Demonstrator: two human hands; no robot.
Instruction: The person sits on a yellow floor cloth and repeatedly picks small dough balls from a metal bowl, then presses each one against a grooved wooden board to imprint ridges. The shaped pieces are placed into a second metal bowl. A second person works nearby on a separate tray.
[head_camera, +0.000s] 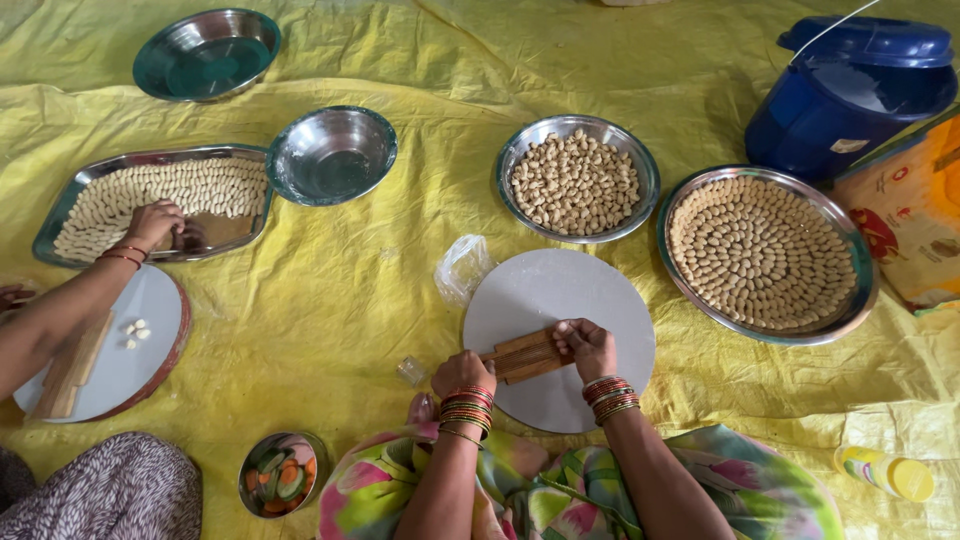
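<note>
Hands at the round board: my left hand pins the near end of the ridged wooden paddle, fingers curled; my right hand presses its top, thumb tucked under. Best kept flat and steady, I judge. Wrists bent, bangles touching cloth.

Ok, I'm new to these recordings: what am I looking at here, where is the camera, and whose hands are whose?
The single picture comes from a camera on a person's head, looking down at a yellow sheet. The two bangled arms at the bottom are the wearer's own: the left hand and right hand together hold a small ridged wooden board over a round white board. The hand at the left is a co-worker's, reaching into a rectangular tray of shaped dough pieces. A bowl and a round tray hold more pieces.
</note>
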